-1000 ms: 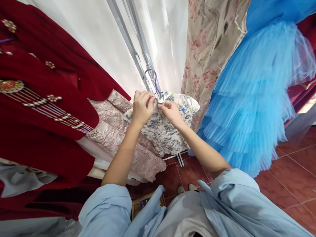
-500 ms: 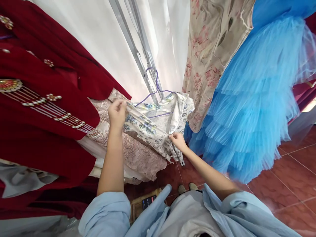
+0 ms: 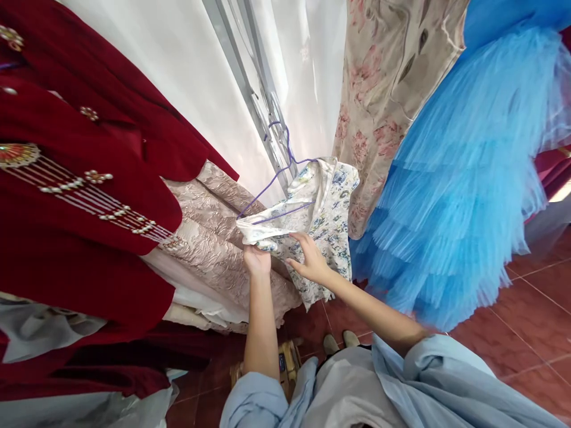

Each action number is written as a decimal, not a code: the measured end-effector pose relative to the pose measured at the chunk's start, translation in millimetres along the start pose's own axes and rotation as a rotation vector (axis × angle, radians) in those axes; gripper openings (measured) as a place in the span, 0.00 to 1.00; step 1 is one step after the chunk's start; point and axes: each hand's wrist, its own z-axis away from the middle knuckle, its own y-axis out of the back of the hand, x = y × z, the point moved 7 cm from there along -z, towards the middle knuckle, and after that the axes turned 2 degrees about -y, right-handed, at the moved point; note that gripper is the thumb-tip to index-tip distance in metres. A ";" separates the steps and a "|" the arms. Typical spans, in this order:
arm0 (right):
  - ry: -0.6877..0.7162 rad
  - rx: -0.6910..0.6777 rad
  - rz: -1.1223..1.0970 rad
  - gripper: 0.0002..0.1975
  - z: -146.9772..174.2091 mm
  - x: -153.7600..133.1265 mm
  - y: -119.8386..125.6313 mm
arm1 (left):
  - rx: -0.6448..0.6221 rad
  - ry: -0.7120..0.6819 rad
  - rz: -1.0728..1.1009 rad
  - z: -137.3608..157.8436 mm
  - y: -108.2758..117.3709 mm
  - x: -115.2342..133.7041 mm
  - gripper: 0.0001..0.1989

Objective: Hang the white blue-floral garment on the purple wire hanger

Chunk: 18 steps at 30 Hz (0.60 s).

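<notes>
floral garment (image 3: 336, 223): white with blue and yellowish print, located at centre, between the person's arms and a grey metal stand (image 3: 244, 71). it hangs on a purple hanger (image 3: 271, 183), the hook of which is at the stand. the neckline gapes toward the person; the hanger's lower bar shows across it. the shoulder on the right side of the view lies over the hanger; seating of the other shoulder cannot be confirmed.

left hand (image 3: 257, 260): below the garment's near left edge, in contact with the cloth. fingers are covered by the fabric; whether they grip it cannot be told.

right hand (image 3: 309, 260): thumb and forefinger parted widely, forefinger at the neckline edge, no firm hold on the cloth observed.

surroundings: to the left, a pink textured garment (image 3: 200, 252) just beside the floral one, then a dark red garment (image 3: 89, 238) with beaded ornament. to the right, a beige garment with pink flowers (image 3: 366, 107) and a blue tiered tulle dress (image 3: 446, 178). white drapery (image 3: 178, 65) behind; reddish tiled floor (image 3: 535, 309) below.
</notes>
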 end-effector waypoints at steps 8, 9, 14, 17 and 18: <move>0.077 -0.295 0.140 0.38 -13.2 5.0 -26.1 | 0.043 -0.042 -0.186 65.3 28.4 -68.6 0.13; 0.011 -0.343 0.136 0.37 -9.6 14.0 -28.3 | -0.018 -0.090 -0.244 71.7 24.3 -69.6 0.15; -0.256 -0.372 -0.056 0.13 14.1 50.6 -3.8 | -0.425 -0.236 -0.709 104.0 -11.6 -67.9 0.22; -0.272 -0.470 -0.173 0.04 22.9 47.7 22.4 | -0.617 -0.156 -0.833 124.6 -17.6 -80.8 0.20; -0.256 -0.510 -0.197 0.05 23.9 41.9 31.9 | -0.644 -0.104 -0.854 130.8 -15.1 -88.1 0.23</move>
